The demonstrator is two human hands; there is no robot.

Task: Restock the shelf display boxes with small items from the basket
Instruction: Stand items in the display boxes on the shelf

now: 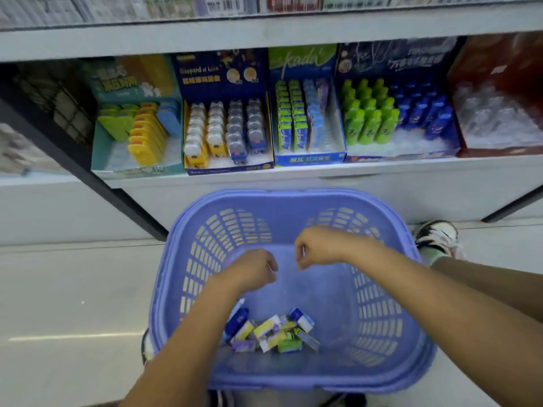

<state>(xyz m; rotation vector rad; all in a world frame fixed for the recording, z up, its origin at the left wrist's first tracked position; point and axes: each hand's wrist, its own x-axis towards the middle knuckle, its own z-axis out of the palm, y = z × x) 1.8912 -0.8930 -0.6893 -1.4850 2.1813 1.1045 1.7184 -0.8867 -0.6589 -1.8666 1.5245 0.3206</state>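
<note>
Reaching both bare arms down into the purple basket point(293, 198), standing on the pale floor point(58, 289) at 6 o'clock from the white shelf point(382, 183). Hanging the left hand point(252, 268) over the basket's middle, knuckles up, curling its fingers tightly under; showing a thin pale sliver at the thumb side, too small for telling whether pinching something or gripping nothing. Hanging the right hand point(317, 248) just beside it at 2 o'clock, not touching it, curling just as narrowly, again no telling whether holding anything. Leaving the small items point(273, 333) heaped on the basket floor at 6 o'clock from the hands, close to the near wall: packs in yellow, white, purple, green and dark blue, jumbled and touching. Facing five boxes on the shelf: at 10 o'clock a teal display box point(138, 170) with yellow, green and blue pieces; next a navy display box point(232, 169) with bear-shaped pieces in four rows; at 12 o'clock a blue display box point(308, 159) with green and pale blue packs standing in rows; at 1 o'clock a bottle box point(393, 61) with green and blue bottles; at 2 o'clock a red box point(499, 71), its clear contents blurred. Resting a black-and-white shoe point(437, 235) on the floor at 3 o'clock from the right hand.
</note>
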